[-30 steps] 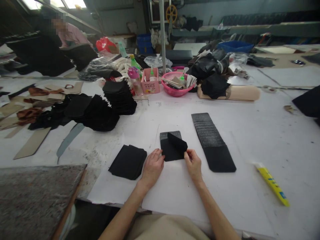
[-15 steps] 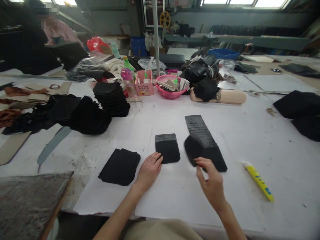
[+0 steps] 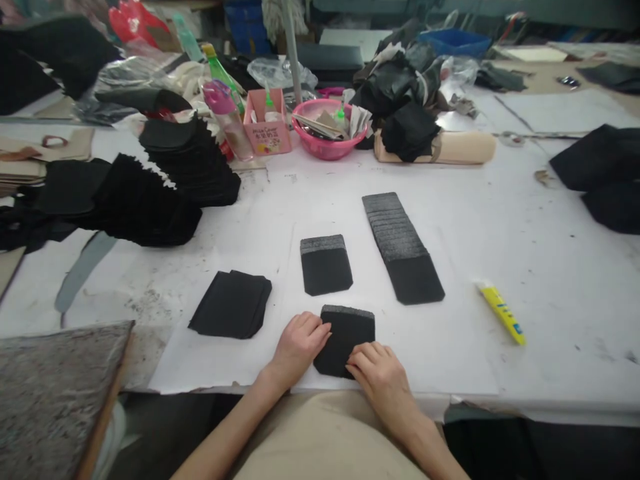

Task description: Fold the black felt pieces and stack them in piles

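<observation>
A black fabric piece [image 3: 346,337] lies flat on the white paper near the table's front edge. My left hand [image 3: 299,347] rests on its left edge with the fingers flat. On its lower right corner my right hand [image 3: 379,378] presses down, fingers flat too. Just beyond lies a small stack of black pieces [image 3: 325,265]. A long fanned row of black pieces [image 3: 401,247] stretches away on the right. Left of my hands sits another pile of black pieces [image 3: 231,312].
A yellow glue tube [image 3: 501,312] lies to the right. Heaps of black cut pieces [image 3: 150,193] fill the left. At the back stand a pink bowl [image 3: 327,145], a pink box [image 3: 267,131], bottles and a beige roll [image 3: 450,148]. A grey felt board [image 3: 55,393] sits front left.
My right hand lifted one black piece off the small stack, carried it right, then laid it down near the front edge. Both hands now rest on it. The camera tilted down.
</observation>
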A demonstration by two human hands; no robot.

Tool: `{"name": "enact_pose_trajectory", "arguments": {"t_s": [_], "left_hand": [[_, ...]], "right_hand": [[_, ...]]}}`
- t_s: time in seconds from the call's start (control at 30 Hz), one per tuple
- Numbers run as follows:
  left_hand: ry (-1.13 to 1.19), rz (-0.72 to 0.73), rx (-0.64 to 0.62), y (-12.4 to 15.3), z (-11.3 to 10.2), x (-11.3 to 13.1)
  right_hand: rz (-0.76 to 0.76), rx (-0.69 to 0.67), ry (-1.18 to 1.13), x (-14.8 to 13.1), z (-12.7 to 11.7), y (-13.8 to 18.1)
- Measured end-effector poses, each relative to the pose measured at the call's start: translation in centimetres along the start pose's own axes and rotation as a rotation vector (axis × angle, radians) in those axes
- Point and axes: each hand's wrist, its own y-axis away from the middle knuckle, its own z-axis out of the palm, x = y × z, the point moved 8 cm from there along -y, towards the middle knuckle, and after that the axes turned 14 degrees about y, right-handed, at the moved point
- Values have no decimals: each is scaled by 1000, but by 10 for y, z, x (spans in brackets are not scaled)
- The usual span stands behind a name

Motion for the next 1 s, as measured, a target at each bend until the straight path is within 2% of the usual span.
{"name": "enact_pose_trajectory", "arguments": {"t_s": [0.2,0.37,0.47,0.67,1.0], "left_hand": [[-20,-2,-26,1,2,-1],[76,-69,-49,-9,-3,-6],[114,-102,-38,-24,-4,-11],[-27,-44,-74,-47,5,-12],[-70,140,-19,-36,7,-6]], "right_hand": [[111,124,71,31,-10,-43],[154,71,196,41,4,-67],[155,29,187,41,8,-70],[114,49,87,44,7,-69],[-41,208,-63,46,7,-59]]}}
